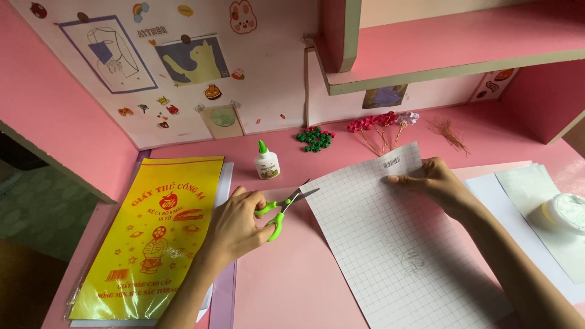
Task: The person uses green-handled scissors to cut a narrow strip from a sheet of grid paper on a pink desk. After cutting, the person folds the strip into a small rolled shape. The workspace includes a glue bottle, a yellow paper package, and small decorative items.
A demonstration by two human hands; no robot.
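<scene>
My left hand [234,228] grips green-handled scissors [285,207], whose blades are parted and point right at the left edge of a white gridded sheet of paper [390,244]. My right hand [429,181] pinches the top right part of that sheet, just below a barcode sticker, and holds it slightly raised off the pink desk [286,280]. A faint pencil drawing shows through the middle of the sheet.
A yellow craft-paper packet [155,234] lies at the left. A small glue bottle [266,161] stands behind the scissors. Green pieces [315,138], red and pink paper flowers [381,125] and thin stems [450,131] lie at the back. Pale sheets and a tape roll [567,210] sit right.
</scene>
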